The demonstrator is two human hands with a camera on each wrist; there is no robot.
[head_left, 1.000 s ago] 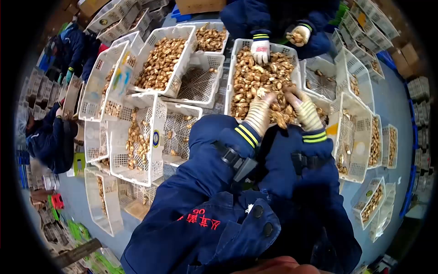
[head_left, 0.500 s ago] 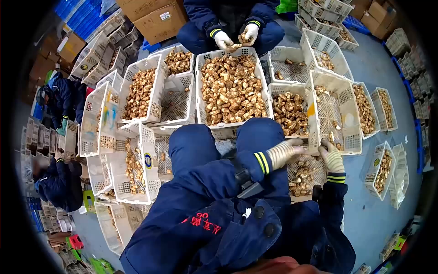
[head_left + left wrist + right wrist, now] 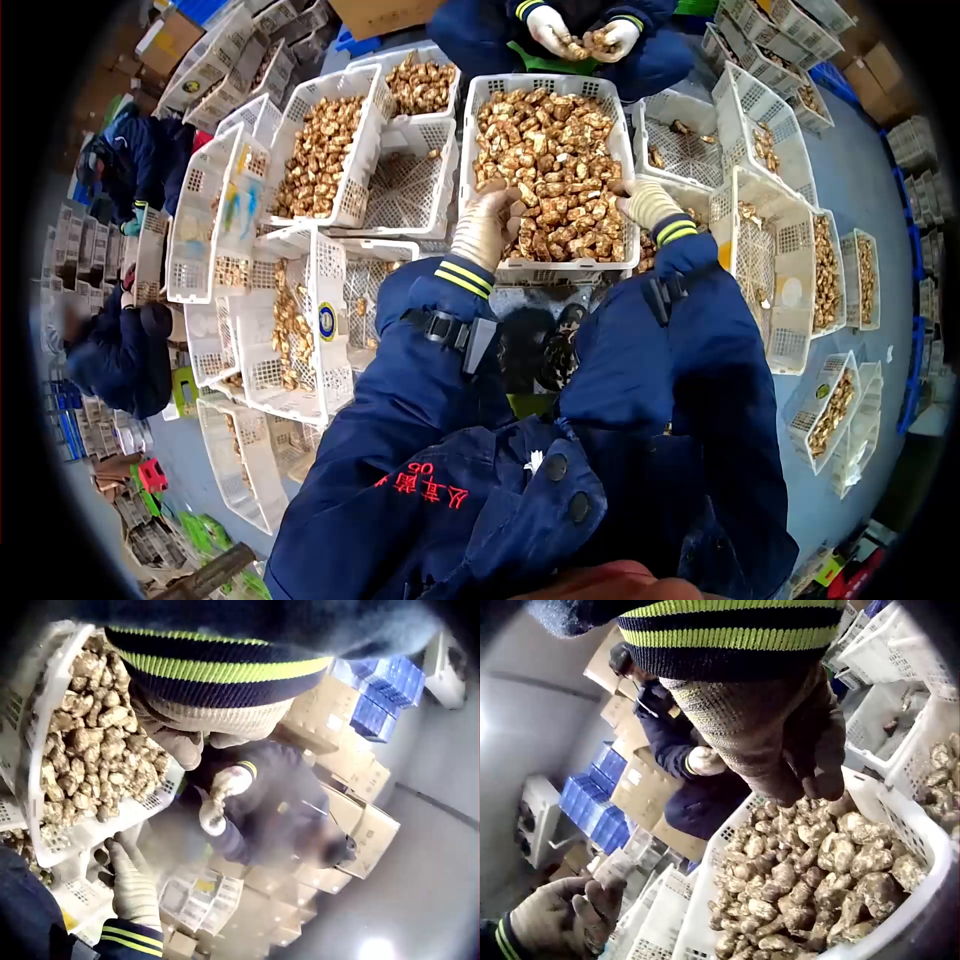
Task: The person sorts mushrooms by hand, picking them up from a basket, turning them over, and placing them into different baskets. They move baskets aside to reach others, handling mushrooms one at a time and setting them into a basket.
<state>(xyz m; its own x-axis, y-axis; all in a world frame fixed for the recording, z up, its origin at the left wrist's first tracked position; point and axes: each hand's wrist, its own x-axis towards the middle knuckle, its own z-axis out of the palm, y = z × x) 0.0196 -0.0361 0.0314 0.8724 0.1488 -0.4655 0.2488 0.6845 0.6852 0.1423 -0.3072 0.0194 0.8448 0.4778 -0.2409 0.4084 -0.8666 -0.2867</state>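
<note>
While the left hand [image 3: 484, 228] and right hand [image 3: 647, 202] are hovering at the left and right edges of the mushroom crate [image 3: 570, 267], fingers are curving loosely.

Between our left hand [image 3: 485, 228] and right hand [image 3: 650, 203], we see rough golden-brown lumps [image 3: 560, 150] in a smooth, white rectangular plastic crate [image 3: 570, 266]. Our wrists meet matt, navy cloth sleeves [image 3: 400, 345]; beyond our grip stand matt brown cardboard boxes [image 3: 322, 712].

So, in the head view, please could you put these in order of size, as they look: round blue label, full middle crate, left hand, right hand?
1. Full middle crate
2. Left hand and right hand: too alike to rank
3. Round blue label
</note>
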